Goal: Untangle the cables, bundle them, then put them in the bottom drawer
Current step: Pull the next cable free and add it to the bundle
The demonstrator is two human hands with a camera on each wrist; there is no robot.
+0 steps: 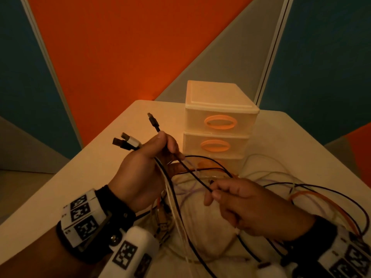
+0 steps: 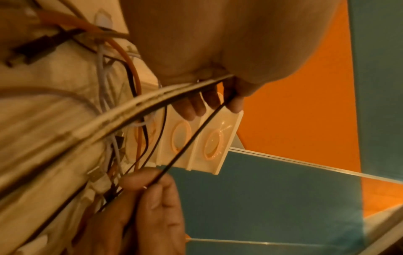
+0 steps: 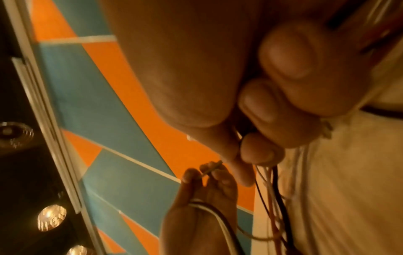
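Orange and blue wall panels stand behind a pale table [image 1: 104, 141], where a small drawer unit [image 1: 218, 119] with three drawers sits. All drawers look closed; what is inside them I cannot tell, because the fronts are only half clear. The bottom drawer [image 1: 226, 163] is partly hidden behind loops of cable.

The left hand [image 1: 144, 169] is closed around a bundle of cables [image 1: 170, 189], and three USB plugs stick out above its fingers. The right hand [image 1: 241, 205] pinches one black cable [image 1: 192, 173] between thumb and forefinger, and this cable runs tight up to the left hand. Loose white, orange and black loops [image 1: 301, 197] lie on the table in front of the unit and over the right wrist.

I think the untangling is in progress. The risk is that pulling the black cable while it crosses other loops makes a knot tighter. Also the loops near the right wrist device could catch on it and drag the pile, or pull against the light drawer unit.
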